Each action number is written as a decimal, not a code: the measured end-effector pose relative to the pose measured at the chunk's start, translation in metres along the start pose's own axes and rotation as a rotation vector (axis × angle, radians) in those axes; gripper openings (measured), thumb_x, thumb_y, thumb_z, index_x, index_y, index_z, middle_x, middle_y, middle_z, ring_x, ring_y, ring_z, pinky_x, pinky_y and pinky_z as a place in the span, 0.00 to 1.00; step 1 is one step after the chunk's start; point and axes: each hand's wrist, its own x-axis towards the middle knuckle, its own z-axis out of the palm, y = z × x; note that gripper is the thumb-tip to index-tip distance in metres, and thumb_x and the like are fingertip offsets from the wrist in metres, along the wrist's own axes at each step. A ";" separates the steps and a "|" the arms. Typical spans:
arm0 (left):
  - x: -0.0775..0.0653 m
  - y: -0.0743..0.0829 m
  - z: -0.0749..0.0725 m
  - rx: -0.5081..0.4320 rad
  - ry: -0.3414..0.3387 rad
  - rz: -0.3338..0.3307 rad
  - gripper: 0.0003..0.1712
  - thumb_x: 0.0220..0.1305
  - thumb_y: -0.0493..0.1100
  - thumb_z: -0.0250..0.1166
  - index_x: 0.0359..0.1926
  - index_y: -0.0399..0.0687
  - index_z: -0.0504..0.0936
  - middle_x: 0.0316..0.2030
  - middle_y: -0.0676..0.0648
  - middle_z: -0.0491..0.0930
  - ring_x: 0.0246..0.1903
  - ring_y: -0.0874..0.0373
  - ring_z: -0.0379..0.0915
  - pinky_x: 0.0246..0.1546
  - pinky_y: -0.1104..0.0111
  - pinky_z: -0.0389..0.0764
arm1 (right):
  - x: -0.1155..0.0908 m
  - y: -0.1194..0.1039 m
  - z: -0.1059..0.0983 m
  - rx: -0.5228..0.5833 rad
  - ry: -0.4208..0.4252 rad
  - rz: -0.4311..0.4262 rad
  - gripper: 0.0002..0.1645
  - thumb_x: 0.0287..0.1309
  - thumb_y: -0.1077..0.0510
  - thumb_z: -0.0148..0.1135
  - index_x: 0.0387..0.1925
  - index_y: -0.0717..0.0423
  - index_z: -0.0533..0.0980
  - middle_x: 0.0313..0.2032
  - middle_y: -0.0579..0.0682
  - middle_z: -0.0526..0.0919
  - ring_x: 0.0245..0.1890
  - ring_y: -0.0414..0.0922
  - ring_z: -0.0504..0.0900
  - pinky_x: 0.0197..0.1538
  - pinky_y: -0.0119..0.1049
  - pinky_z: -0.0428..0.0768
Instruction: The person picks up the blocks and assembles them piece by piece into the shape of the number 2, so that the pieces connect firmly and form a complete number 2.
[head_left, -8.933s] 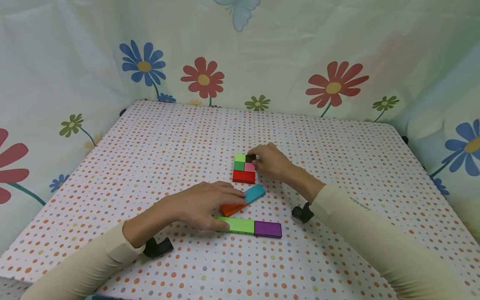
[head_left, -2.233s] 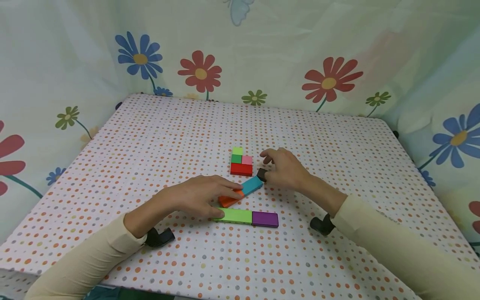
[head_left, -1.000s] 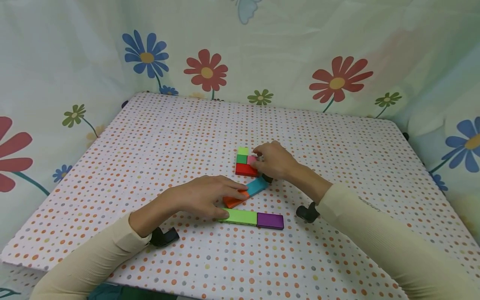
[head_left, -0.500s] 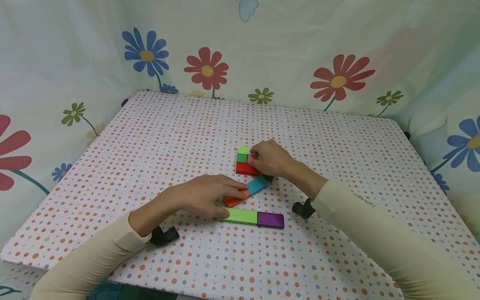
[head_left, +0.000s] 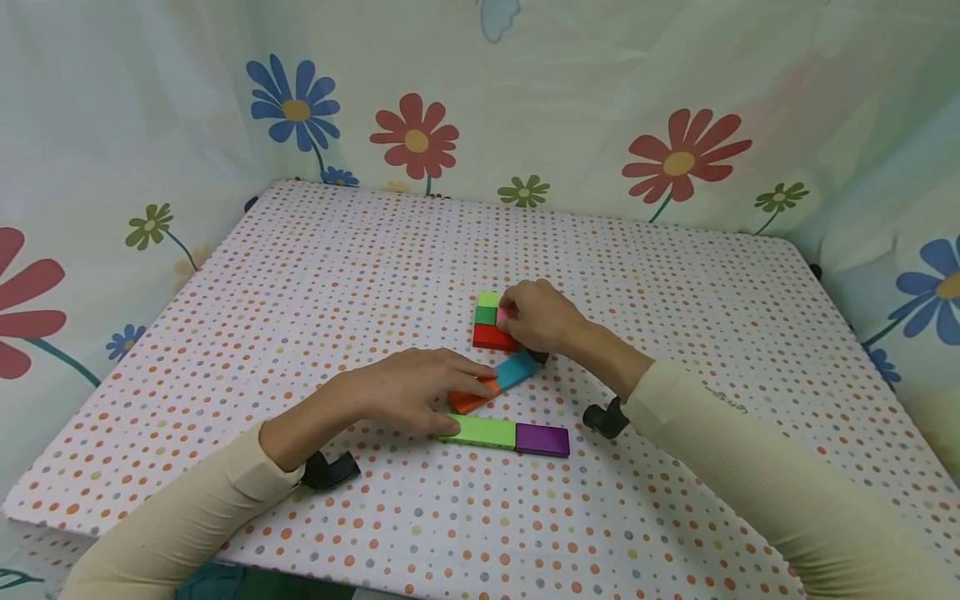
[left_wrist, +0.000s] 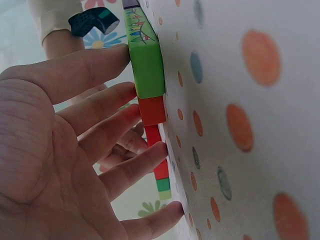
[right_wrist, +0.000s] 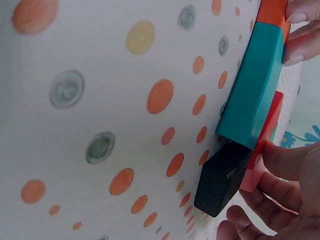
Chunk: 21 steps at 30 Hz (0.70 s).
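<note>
My left hand (head_left: 401, 392) lies with spread fingers over an orange block (head_left: 467, 402), thumb at the end of a long lime green block (head_left: 486, 432). A blue block (head_left: 517, 371) joins the orange one in a slanted row, and a black block (right_wrist: 222, 177) touches the blue one's far end. Beyond that row, my right hand (head_left: 546, 317) pinches a small pink block (right_wrist: 251, 179) between thumb and fingers. The pink block sits by a red block (head_left: 492, 337) and a dark green block (head_left: 485, 315). A small lime block (head_left: 488, 298) stands behind.
A purple block (head_left: 542, 440) abuts the long lime green one in the nearest row. The dotted tablecloth (head_left: 360, 267) covers the table, with a flowered curtain (head_left: 555, 100) behind. Black wrist cameras (head_left: 607, 418) hang under both forearms.
The black block was beside the small lime block; my right hand carried it to the blue block's end, let it go and returned to the pink block. My left hand has stayed in place.
</note>
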 end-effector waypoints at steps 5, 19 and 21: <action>0.000 0.001 -0.001 0.004 -0.003 -0.010 0.34 0.62 0.45 0.69 0.71 0.63 0.75 0.74 0.60 0.63 0.75 0.58 0.55 0.72 0.52 0.60 | -0.001 -0.001 0.000 0.004 0.006 0.015 0.21 0.67 0.54 0.65 0.54 0.63 0.79 0.49 0.57 0.84 0.45 0.51 0.80 0.49 0.44 0.81; 0.000 0.001 0.000 0.004 -0.010 -0.004 0.35 0.63 0.45 0.69 0.71 0.62 0.74 0.74 0.59 0.63 0.75 0.57 0.55 0.72 0.52 0.60 | -0.001 0.003 0.000 0.105 0.044 0.038 0.16 0.69 0.62 0.60 0.55 0.64 0.78 0.50 0.59 0.83 0.50 0.54 0.79 0.51 0.44 0.83; 0.000 0.001 -0.001 0.004 -0.010 -0.006 0.35 0.63 0.45 0.69 0.71 0.62 0.74 0.74 0.59 0.63 0.75 0.57 0.55 0.72 0.52 0.60 | -0.001 0.003 -0.001 0.118 0.040 0.034 0.16 0.69 0.62 0.60 0.55 0.65 0.78 0.50 0.60 0.83 0.50 0.54 0.79 0.51 0.44 0.82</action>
